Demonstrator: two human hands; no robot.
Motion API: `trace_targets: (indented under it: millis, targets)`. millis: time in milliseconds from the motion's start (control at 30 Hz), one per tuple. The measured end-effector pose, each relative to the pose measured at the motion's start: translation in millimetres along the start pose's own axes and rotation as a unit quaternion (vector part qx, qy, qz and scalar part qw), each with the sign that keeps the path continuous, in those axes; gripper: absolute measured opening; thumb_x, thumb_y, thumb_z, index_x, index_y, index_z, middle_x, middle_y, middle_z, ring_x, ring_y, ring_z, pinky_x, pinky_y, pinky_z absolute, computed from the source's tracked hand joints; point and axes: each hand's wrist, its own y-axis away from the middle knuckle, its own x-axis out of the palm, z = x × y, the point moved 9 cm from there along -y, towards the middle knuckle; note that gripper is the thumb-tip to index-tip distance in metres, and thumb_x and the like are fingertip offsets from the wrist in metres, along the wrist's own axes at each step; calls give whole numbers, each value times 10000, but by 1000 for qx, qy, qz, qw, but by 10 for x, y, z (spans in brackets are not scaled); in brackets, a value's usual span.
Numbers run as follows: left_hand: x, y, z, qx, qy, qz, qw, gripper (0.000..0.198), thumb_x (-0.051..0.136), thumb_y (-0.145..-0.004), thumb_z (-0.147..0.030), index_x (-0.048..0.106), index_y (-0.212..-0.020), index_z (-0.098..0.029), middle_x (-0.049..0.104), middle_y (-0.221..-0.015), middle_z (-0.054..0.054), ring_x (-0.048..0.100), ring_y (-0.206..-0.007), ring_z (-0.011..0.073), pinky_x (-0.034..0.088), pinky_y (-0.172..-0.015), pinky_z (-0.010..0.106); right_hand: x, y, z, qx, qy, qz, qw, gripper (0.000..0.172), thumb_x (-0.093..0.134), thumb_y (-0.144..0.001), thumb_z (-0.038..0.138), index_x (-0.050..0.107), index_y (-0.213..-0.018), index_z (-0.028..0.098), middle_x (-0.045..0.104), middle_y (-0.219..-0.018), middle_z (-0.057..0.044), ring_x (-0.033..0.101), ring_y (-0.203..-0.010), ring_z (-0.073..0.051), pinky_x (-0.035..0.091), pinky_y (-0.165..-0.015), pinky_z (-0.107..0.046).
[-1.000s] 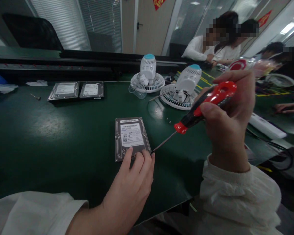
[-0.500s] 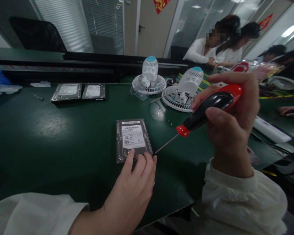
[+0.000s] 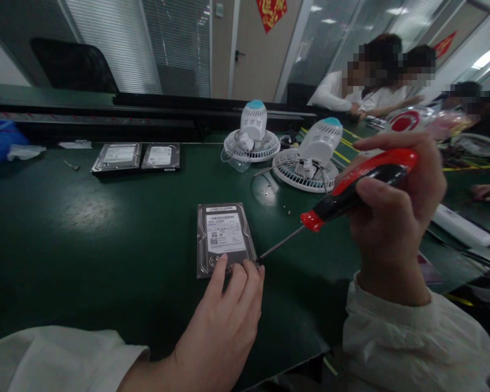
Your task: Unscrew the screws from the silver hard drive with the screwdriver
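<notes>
A hard drive (image 3: 226, 231) lies label up on the green table (image 3: 126, 234). My left hand (image 3: 228, 310) rests on its near edge, with one finger on the metal face and the other fingers bent together at the near right corner. My right hand (image 3: 396, 212) is wrapped round the red and black handle of a screwdriver (image 3: 335, 204). The shaft slants down to the left, and its tip is at the drive's near right corner, close to my left fingertips. Whether the tip sits in a screw is too small to tell.
Two more hard drives (image 3: 117, 157) lie at the back left. Two white fan units (image 3: 253, 128) stand behind the drive, with several tiny screws (image 3: 286, 209) nearby. A white power strip (image 3: 463, 224) is at the right. People (image 3: 330, 95) sit at the back right.
The screwdriver handle has turned in my right hand, showing more red on top. The whole view has shifted slightly. My left hand stays on the drive.
</notes>
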Motion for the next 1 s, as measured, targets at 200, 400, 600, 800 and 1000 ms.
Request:
trace_targets:
  millis: [200, 400, 600, 800, 1000]
  targets:
    - [-14, -16, 1, 0, -3, -8, 1000, 569, 628, -935, -411, 684, -1398, -85, 721, -1271, 158, 548, -1177, 344, 315, -1133, 552, -209, -48, 127, -76, -42, -148, 985, 215, 575, -747, 310, 713, -889, 227, 487, -740, -7, 510, -699, -149, 381, -668, -359]
    - [-12, -9, 3, 4, 7, -13, 1000, 568, 597, -944, -409, 681, -1404, -86, 727, -1253, 169, 555, -1169, 351, 322, -1119, 560, -118, 11, 286, -130, 69, -112, 983, 276, 754, -803, 335, 720, -1066, 259, 612, -988, -44, 576, -896, -213, 482, -806, -448]
    - [1, -21, 1, 2, 3, -17, 1000, 562, 584, -956, -419, 683, -1403, -93, 729, -1252, 164, 568, -1163, 344, 321, -1122, 554, 315, 123, 345, -188, 132, 62, 971, 403, 788, -849, 247, 581, -1188, 316, 675, -1016, -24, 676, -912, -229, 577, -786, -417]
    - [-27, -19, -1, 1, -7, -26, 1000, 537, 575, -961, -420, 704, -1377, -107, 742, -1241, 142, 577, -1143, 325, 328, -1112, 532, 644, 239, 245, -146, 211, 249, 934, 235, 653, -956, 287, 513, -1144, 258, 661, -1006, -53, 662, -876, -215, 534, -737, -353]
    - [-1, 8, -4, 9, -6, -17, 1000, 545, 539, -993, -416, 668, -1420, -102, 724, -1275, 155, 574, -1173, 331, 330, -1115, 538, 898, 461, -38, -18, 292, 452, 843, 293, 593, -952, 355, 570, -1210, 219, 671, -1097, -80, 703, -897, -265, 468, -685, -347]
